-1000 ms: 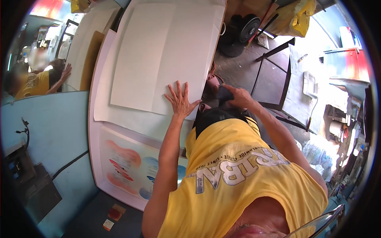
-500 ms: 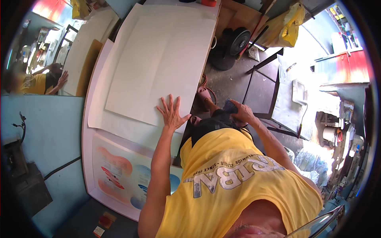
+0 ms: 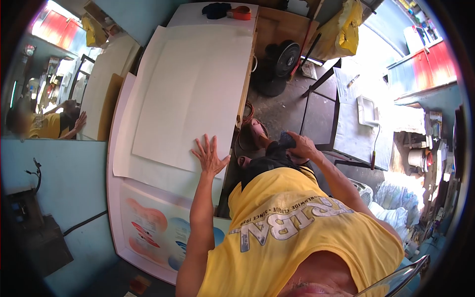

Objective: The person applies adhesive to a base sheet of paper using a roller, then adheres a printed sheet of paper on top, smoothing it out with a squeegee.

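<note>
My left hand (image 3: 210, 157) lies flat with spread fingers on the near right corner of a large white sheet (image 3: 193, 94). This sheet rests on a slightly larger white sheet (image 3: 129, 161), whose left and near edges show beneath it. My right hand (image 3: 303, 147) is off the table, in front of my dark shorts, its fingers closed around a bunched dark blue cloth (image 3: 286, 139). Part of that cloth is hidden by the hand. Under the sheets, a printed board (image 3: 148, 222) with red and blue shapes shows at the near end.
A dark cloth (image 3: 216, 10) and an orange-red tool (image 3: 240, 13) lie at the table's far end. On the floor to the right stand a black fan (image 3: 284, 59) and a dark metal-framed table (image 3: 341, 119) with a white tray (image 3: 367, 111). A mirror (image 3: 64, 79) hangs left.
My view has tilted, so the table's far end with the cloth and orange-red tool shows more. My left hand stays flat on the sheet; my right hand still holds the cloth.
</note>
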The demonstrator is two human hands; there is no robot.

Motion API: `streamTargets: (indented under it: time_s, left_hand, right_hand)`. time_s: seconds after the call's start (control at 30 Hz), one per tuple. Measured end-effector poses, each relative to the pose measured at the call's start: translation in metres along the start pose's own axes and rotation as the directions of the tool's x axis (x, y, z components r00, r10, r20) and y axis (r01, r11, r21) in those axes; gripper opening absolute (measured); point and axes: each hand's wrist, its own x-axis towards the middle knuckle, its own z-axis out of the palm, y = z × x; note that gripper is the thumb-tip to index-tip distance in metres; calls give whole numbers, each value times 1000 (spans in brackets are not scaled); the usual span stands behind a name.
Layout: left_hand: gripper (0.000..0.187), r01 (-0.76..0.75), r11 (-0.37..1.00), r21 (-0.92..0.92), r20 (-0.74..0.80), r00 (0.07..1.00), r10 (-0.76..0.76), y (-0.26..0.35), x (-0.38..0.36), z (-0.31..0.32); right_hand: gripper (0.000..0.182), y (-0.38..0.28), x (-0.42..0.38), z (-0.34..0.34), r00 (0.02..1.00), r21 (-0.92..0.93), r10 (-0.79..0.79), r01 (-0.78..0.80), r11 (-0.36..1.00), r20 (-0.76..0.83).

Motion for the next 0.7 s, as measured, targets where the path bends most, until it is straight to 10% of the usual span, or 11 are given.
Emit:
streamTargets:
  time_s: [0.3, 0.4, 0.47, 0.57, 0.67, 0.7]
  left_hand:
    - [113, -7, 995, 101, -102, 995, 17, 4, 2, 24]
    - [111, 47, 988, 148, 19, 999, -51, 14, 10, 8]
    - [110, 58, 989, 134, 62, 996, -67, 17, 13, 4]
    - [114, 200, 973, 119, 235, 946, -223, 38, 24, -14]
    - [118, 173, 976, 132, 277, 939, -204, 38, 35, -13]
    - [119, 188, 971, 145, 316, 922, -225, 46, 40, -17]
  right_hand:
    - [59, 84, -54, -31, 867, 396, 116, 99, 913, -484]
    - [41, 151, -83, -32, 820, 758, 457, -43, 651, -346]
    - [26, 197, -106, -34, 789, 981, 601, 13, 194, -129]
    - [30, 250, -164, -60, 676, 987, 736, 139, -81, -35]
    - [28, 340, -224, -86, 379, 923, 879, 353, 152, -290]
    - [34, 379, -248, -98, 235, 920, 894, 181, 346, -383]
